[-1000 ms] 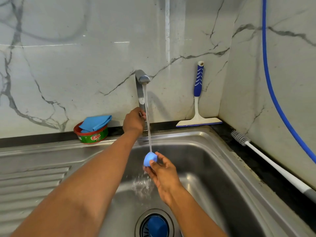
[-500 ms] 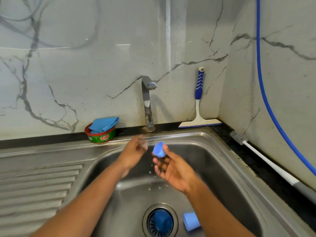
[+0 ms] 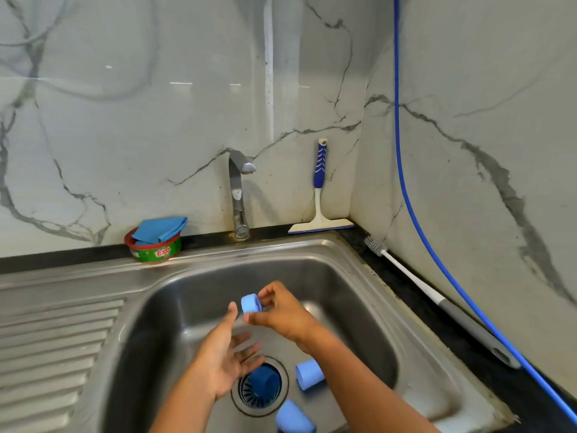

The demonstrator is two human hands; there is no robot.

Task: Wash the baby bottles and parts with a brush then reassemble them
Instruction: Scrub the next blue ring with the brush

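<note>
Bottle part (image 3: 251,303), a small light-blue cap-looking piece, is up in the air over the middle of the sink (image 3: 352,276). It's pinched in the right hand (image 3: 282,314), with the fingers (image 3: 270,292) curled round its far side and the thumb underneath. The left hand (image 3: 223,351) is just below and beside it, palm up, fingers spread loose and holding nothing. Its thumb tip is right next to the part, but I honestly can't tell if it's touching.

Down on the basin floor two more light-blue pieces (image 3: 309,375) lie on their sides, one just right of the drain (image 3: 281,398) and one in front of it. A dark-blue piece (image 3: 263,382) sits in the drain itself.

The bottle brush (image 3: 437,298) lies on the dark counter (image 3: 462,345) along the right wall, bristles toward the back corner. A squeegee (image 3: 320,195) leans on the back wall right of the tap (image 3: 239,195). Left of the tap is a green Exo tub (image 3: 154,253) with a blue cloth (image 3: 160,228) on top. A blue hose (image 3: 406,189) hangs down the right wall.
</note>
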